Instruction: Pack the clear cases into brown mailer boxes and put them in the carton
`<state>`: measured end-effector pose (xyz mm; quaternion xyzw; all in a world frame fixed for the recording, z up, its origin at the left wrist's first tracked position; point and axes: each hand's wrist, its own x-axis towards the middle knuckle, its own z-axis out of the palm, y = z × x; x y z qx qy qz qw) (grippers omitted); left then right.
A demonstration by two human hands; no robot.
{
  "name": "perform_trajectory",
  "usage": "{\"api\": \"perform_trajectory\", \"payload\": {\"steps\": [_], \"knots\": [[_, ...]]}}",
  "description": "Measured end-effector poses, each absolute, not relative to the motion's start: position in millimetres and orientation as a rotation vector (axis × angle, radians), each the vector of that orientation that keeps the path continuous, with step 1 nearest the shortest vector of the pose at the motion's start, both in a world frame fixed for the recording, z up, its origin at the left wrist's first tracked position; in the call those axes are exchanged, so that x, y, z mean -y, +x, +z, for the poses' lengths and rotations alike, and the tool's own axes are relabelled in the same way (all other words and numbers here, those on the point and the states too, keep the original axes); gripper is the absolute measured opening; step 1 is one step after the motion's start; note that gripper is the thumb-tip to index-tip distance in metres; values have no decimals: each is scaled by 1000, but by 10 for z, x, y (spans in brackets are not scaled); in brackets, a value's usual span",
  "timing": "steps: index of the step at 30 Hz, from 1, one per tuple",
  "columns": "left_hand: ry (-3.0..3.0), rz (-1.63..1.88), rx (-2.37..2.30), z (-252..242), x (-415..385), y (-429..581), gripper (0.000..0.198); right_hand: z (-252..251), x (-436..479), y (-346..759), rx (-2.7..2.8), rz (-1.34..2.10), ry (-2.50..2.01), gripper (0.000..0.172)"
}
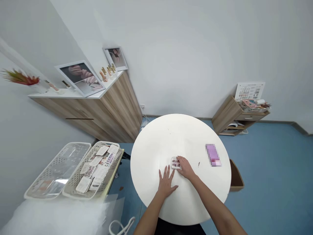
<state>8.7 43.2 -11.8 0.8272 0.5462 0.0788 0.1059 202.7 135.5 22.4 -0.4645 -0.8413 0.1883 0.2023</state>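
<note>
Clear case (174,163) held in right fingers (181,160), left fingers (168,171) wide, white table (151,147), blue floor (274,163)

The right hand (185,167) covers the right edge of a small case (174,165); the pieces inside are too small to make out. A purple object (212,153) is blurred into blocks. The table (181,133) hides part of a brown bin (236,178). Print on the chart (249,90) is unreadably small. The bottom edge cuts off both forearms (215,209).
</note>
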Motion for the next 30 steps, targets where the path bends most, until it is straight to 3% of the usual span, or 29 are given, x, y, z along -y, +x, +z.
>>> {"api": "perform_trajectory", "payload": {"steps": [12,17,22,30], "knots": [[2494,373,-1506,-46,89,-388,52,289,-800,1941,2537,580,-1432,66],[2499,259,-1551,156,-137,-348,36,423,-422,2222,2539,538,-1451,38],[2418,29,-1600,362,-301,-180,31,386,-70,2344,2732,503,-1384,33],[2187,14,-1691,455,-369,-161,21,493,-370,2142,2686,521,-1665,20]]}}
